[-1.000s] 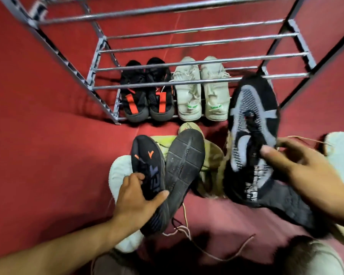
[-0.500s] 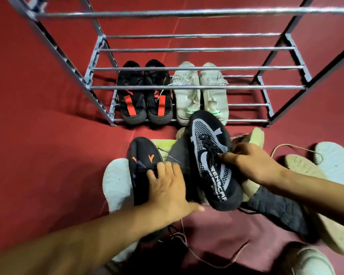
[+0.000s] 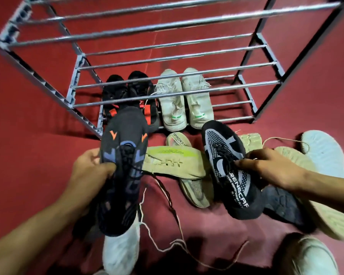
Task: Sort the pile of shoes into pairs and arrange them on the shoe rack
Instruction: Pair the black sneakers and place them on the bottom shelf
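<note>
Within left grip (image 3: 89, 171), black shoe (image 3: 121, 163)

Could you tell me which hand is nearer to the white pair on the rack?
Right. The right hand is below-right of the white pair; the left hand sits farther, below-left.

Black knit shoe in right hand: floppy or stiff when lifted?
The black knit shoe probably flexes: its upper looks like soft mesh. Likely light, since the right hand holds it by the laces area only. Loose laces may snag.
</note>
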{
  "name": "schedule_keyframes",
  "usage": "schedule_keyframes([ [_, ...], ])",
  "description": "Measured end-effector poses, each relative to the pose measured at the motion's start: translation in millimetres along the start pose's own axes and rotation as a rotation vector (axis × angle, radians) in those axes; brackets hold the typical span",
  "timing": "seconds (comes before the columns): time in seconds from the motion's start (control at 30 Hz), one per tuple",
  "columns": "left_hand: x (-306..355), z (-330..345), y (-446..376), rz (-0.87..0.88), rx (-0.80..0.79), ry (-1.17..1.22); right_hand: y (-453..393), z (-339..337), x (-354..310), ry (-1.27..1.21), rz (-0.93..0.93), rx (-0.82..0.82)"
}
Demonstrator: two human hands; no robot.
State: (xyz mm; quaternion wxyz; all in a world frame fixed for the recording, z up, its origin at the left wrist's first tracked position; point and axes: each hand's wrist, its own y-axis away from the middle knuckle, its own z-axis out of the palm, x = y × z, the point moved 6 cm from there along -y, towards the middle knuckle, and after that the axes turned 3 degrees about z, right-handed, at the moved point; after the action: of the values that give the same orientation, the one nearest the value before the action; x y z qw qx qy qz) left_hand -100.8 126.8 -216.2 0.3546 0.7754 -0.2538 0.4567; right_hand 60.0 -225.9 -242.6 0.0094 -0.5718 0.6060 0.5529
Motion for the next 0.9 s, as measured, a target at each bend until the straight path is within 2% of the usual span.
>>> schedule_keyframes([
  [0.07,10,11,10,0.008,-0.065,0.193,-2,-3,3,-0.001,-0.003,0.011],
  [0.17,9,56,21,-0.012,-0.198,0.338,-3,-7,6,0.007,-0.009,0.017],
  [0.23,-20,89,16,-0.051,-0.266,0.251,-3,-8,6,0.016,-0.011,0.035],
  [0.3,-52,119,15,-0.042,-0.325,-0.05,-3,-9,5,0.075,-0.008,0.045],
  [0.33,-68,130,15,-0.019,-0.311,-0.22,-3,-9,4,0.113,-0.008,0.04],
  [0.4,-86,140,21,0.02,-0.213,-0.372,-3,-7,2,0.19,-0.024,0.018],
  [0.5,-87,149,29,0.031,-0.189,-0.361,-8,-6,8,0.248,-0.066,0.022],
  [0.63,-94,143,18,0.102,-0.185,-0.458,-14,-12,15,0.074,-0.09,0.136],
  [0.7,-95,137,19,0.112,-0.229,-0.536,-20,-14,12,0.057,-0.103,0.129],
  [0.77,-87,129,20,0.142,-0.266,-0.574,-28,-17,6,0.256,-0.111,0.086],
  [0.8,-77,121,19,0.198,-0.233,-0.575,-33,-18,4,0.396,-0.108,0.058],
  [0.9,-43,78,15,0.439,0.001,-0.556,-43,-19,0,0.65,-0.058,-0.023],
])
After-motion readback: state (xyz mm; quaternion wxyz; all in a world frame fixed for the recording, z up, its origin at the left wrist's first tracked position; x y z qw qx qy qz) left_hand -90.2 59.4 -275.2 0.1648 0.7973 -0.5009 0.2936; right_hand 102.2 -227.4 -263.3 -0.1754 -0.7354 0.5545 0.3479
